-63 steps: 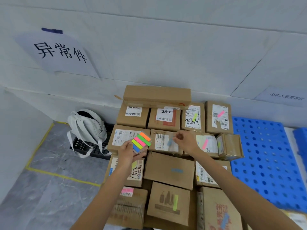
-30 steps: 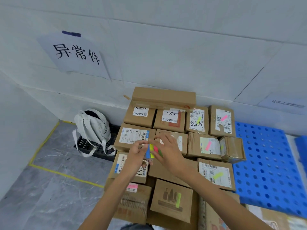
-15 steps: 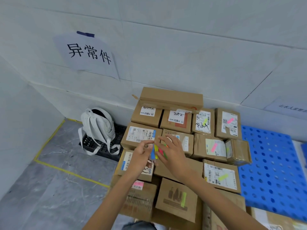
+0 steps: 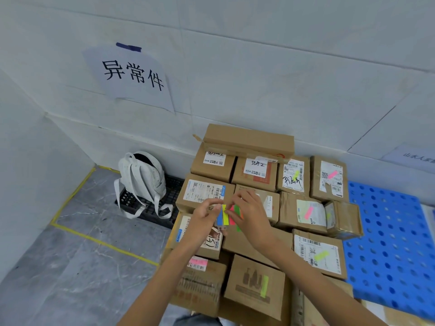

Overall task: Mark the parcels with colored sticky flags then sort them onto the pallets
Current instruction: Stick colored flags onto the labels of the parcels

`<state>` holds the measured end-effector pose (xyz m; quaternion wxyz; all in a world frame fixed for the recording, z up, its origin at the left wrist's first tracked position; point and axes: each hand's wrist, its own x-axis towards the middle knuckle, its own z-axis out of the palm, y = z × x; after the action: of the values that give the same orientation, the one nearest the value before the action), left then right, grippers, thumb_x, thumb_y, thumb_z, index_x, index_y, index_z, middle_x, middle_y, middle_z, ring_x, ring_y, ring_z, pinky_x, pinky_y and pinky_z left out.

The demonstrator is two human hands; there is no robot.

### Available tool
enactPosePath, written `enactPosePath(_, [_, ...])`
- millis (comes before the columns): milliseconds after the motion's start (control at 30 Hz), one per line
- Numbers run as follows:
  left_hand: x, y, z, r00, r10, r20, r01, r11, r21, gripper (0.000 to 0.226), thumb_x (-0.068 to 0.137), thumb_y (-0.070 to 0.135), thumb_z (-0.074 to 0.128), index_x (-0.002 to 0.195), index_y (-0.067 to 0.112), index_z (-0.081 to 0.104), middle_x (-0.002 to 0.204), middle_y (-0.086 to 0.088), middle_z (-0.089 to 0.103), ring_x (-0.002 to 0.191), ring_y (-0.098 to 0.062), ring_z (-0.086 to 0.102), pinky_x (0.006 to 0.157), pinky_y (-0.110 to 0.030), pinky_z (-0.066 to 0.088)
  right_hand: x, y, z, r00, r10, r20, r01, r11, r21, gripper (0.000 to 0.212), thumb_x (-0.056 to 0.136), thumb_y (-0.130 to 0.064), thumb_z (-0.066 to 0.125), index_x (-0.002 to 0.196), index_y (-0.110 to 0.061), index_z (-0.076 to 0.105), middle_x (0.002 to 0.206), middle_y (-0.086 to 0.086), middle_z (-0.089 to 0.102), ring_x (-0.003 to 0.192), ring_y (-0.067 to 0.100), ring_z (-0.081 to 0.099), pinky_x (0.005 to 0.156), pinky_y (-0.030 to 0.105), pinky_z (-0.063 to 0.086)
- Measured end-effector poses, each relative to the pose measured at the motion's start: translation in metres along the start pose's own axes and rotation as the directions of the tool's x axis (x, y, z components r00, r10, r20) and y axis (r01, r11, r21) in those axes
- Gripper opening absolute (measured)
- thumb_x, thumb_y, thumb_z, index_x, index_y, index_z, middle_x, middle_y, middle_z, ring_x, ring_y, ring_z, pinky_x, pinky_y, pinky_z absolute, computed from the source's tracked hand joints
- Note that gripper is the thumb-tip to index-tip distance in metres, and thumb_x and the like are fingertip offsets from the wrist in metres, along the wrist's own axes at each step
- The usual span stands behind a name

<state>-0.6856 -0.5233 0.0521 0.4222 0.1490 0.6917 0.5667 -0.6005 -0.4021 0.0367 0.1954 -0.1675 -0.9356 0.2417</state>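
Head view: the right hand (image 4: 253, 215), which two seconds ago was out pressing a blue flag onto a parcel, has come back to the flag pad (image 4: 223, 216) (so that box looks done and another strip is wanted). The left hand (image 4: 203, 217) grips the pad's left edge, fingers clamped on it. The right fingers (image 4: 237, 199) pinch at the red and green strips on the pad's right side. Below the pad lies the parcel stack (image 4: 254, 285), with unflagged boxes beyond the pad and the blue pallet (image 4: 388, 243) well to its right.
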Motion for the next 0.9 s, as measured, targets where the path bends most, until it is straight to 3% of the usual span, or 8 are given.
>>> enactPosePath(233, [0.007,-0.006,-0.005,0.993,-0.033,-0.115,0.034,0.999,0.002,0.016,0.092,0.016,0.059,0.106,0.010,0.063,0.056,-0.004,0.058,0.038,-0.015,0.048,0.038,-0.018,0.037,0.000,-0.004,0.009,0.995,-0.093,0.029,0.092,0.994,0.051,0.016,0.073,-0.016,0.075,0.077,-0.021,0.060,0.077,-0.008,0.050,0.080,-0.001,0.030,0.076,0.014,0.027])
enactPosePath(367, [0.011,-0.017,-0.015,0.984,-0.056,-0.169,0.053,0.998,-0.021,0.014,0.092,0.016,0.057,0.104,0.015,0.064,0.060,-0.013,0.056,0.038,-0.013,0.051,0.045,-0.022,0.039,0.003,-0.004,0.016,0.988,-0.050,0.145,0.027,0.987,0.158,0.013,0.077,-0.024,0.072,0.077,-0.025,0.059,0.070,-0.013,0.048,0.074,-0.002,0.035,0.070,0.014,0.029])
enactPosePath(467, [0.017,-0.021,-0.027,0.958,-0.082,-0.275,0.065,0.995,-0.070,0.012,0.093,0.012,0.054,0.099,0.017,0.064,0.050,-0.001,0.059,0.035,-0.011,0.052,0.039,-0.018,0.036,0.004,-0.010,0.015,0.972,-0.033,0.232,-0.030,0.964,0.265,0.011,0.077,-0.026,0.073,0.078,-0.026,0.062,0.067,-0.016,0.047,0.073,-0.003,0.043,0.068,0.010,0.033])
enactPosePath(533, [0.021,-0.026,-0.038,0.919,-0.092,-0.384,0.059,0.993,-0.098,0.012,0.093,0.011,0.054,0.097,0.017,0.063,0.047,0.002,0.059,0.035,-0.010,0.051,0.039,-0.020,0.035,0.007,-0.017,0.011,0.952,0.079,0.296,-0.206,0.882,0.424,0.011,0.078,-0.018,0.073,0.076,-0.021,0.063,0.068,-0.013,0.054,0.071,0.000,0.049,0.067,0.009,0.038])
enactPosePath(633, [0.025,-0.034,-0.055,0.866,-0.084,-0.493,0.026,0.992,-0.122,0.010,0.093,0.012,0.054,0.099,0.014,0.062,0.052,-0.002,0.061,0.037,-0.011,0.052,0.044,-0.023,0.038,0.024,-0.016,0.015,0.882,0.363,0.301,-0.472,0.693,0.545,0.013,0.082,-0.014,0.069,0.075,-0.022,0.062,0.069,-0.009,0.060,0.065,0.002,0.053,0.065,0.015,0.043])
enactPosePath(833, [0.031,-0.039,-0.076,0.837,-0.084,-0.541,-0.008,0.986,-0.164,0.011,0.095,0.011,0.052,0.102,0.009,0.060,0.052,-0.002,0.058,0.035,-0.008,0.051,0.037,-0.018,0.038,0.072,0.010,0.066,0.634,0.672,0.382,-0.751,0.417,0.513,0.011,0.088,-0.010,0.061,0.077,-0.013,0.060,0.063,0.001,0.058,0.052,0.011,0.051,0.049,0.020,0.043])
enactPosePath(900, [0.033,-0.043,-0.079,0.837,-0.098,-0.539,-0.005,0.983,-0.186,0.011,0.095,0.011,0.052,0.102,0.010,0.060,0.054,-0.002,0.060,0.035,-0.009,0.051,0.038,-0.018,0.040,0.076,0.018,0.087,0.585,0.710,0.392,-0.797,0.412,0.443,0.010,0.089,-0.015,0.060,0.079,-0.014,0.060,0.061,0.001,0.060,0.051,0.012,0.053,0.053,0.027,0.050])
